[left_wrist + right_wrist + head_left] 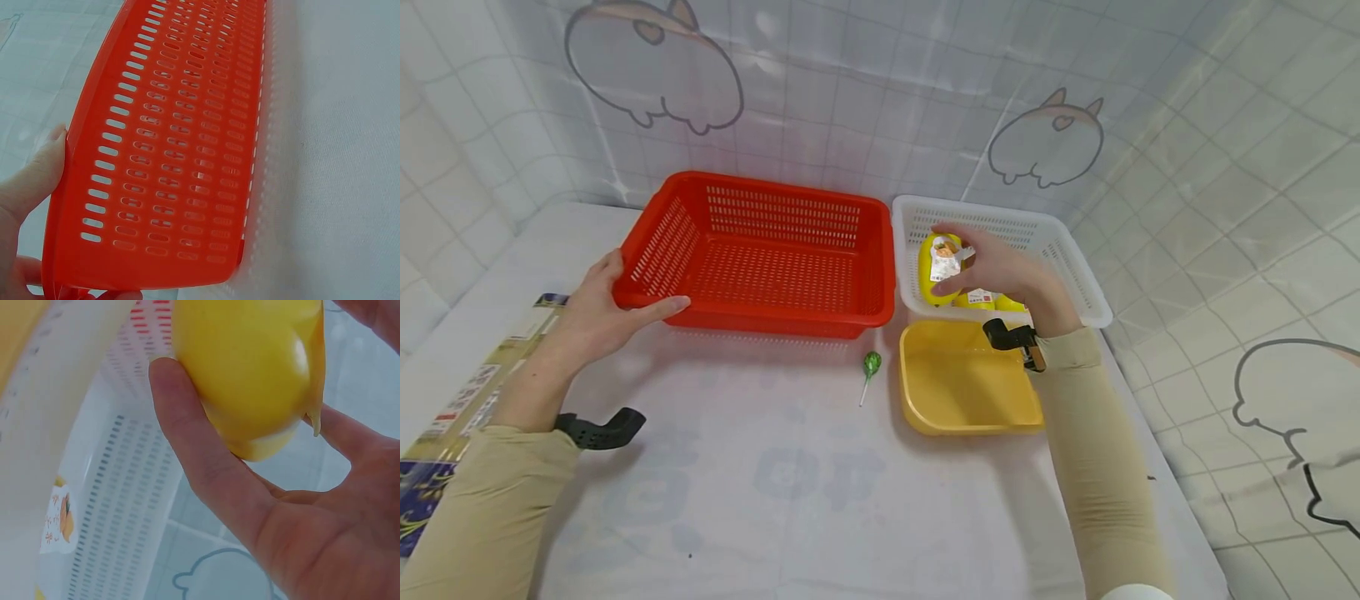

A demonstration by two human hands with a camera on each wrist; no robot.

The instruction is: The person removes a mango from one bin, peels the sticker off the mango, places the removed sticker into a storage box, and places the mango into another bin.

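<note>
My left hand [597, 312] grips the near left corner of a red plastic basket [760, 321], thumb along the front rim. In the left wrist view, fingers curl around the end of its slotted red wall [156, 187]. My right hand [1000, 262] holds a glossy yellow rounded pack [945, 268] with a white printed label, thumb and fingers on opposite sides. The pack [250, 369] is up close in the right wrist view, a thin tab at its edge. Below it is a white slotted basket [1078, 267], where more yellow packs [977, 298] lie.
A yellow plastic tub [966, 387] stands in front of the white basket, partly behind my right wrist. To its left lies a green lollipop [871, 365] on the white tablecloth [775, 500]. A flat printed package [463, 400] lies at the left edge. Tile-patterned sheets rise behind and right.
</note>
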